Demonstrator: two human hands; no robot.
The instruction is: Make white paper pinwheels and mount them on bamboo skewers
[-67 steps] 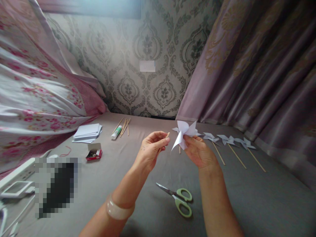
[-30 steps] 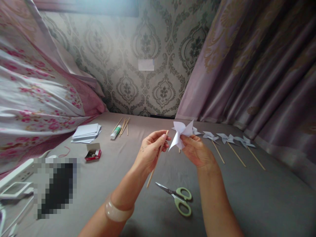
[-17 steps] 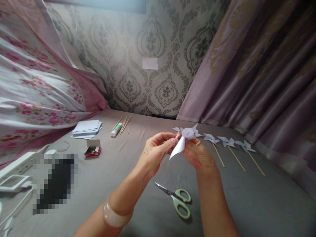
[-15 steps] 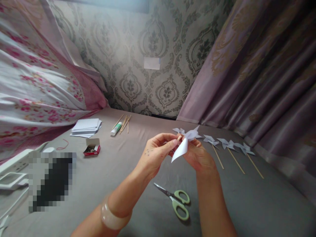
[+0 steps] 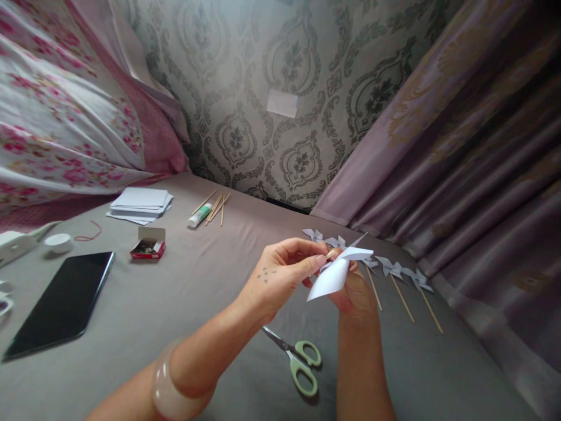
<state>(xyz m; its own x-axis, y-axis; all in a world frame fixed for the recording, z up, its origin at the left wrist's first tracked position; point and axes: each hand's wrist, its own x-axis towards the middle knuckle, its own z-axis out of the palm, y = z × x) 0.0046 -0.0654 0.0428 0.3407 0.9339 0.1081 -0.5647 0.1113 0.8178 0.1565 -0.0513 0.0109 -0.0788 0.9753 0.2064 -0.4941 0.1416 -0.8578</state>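
Note:
A white paper pinwheel [image 5: 332,280] is held up between my hands over the bed-like grey surface. My left hand [image 5: 280,275] pinches the end of a wooden stick [image 5: 332,255] between thumb and fingers, close behind the pinwheel's middle. Wrapped around the pinwheel from the far side, my right hand [image 5: 357,292] has its fingers partly hidden by the paper blades. Below the hands lie scissors [image 5: 292,352] with green handles, blades pointing up and left. Finished-looking pinwheels on sticks [image 5: 390,267] lie in a row to the right.
At left are a black tablet-like device [image 5: 63,304], a white round lid [image 5: 58,243] and an open red box [image 5: 148,250] of small metal pieces. Farther back lie stacked white paper [image 5: 140,199], a glue tube [image 5: 200,216] and several loose wooden sticks [image 5: 214,209]. Curtains hang at both sides.
The view has shifted, so the table things sit lower or further left. The pinwheel in my hands has turned, with its broad blade facing me more. Both hands keep their hold.

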